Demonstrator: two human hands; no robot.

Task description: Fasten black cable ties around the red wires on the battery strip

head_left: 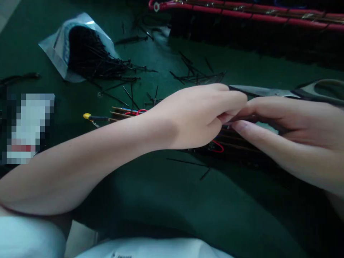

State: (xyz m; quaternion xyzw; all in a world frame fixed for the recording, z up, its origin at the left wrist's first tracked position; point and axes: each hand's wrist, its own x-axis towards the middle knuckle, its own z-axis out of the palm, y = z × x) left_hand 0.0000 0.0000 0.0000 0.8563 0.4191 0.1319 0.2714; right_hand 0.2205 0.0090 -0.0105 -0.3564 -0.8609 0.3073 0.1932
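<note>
Fingers of both hands pinch together over the wire bundle (231, 143) (scissors (282, 92) just behind).

Left hand (204, 114) and right hand (285, 125) pinch together over wire bundle (126, 113); scissors (290, 92) just behind.

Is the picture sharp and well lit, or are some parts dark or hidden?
Head view: dim with a green cast; the left hand and right hand are soft but readable; the wire bundle under them sinks into shadow; a pixelated patch hides something at left.
</note>
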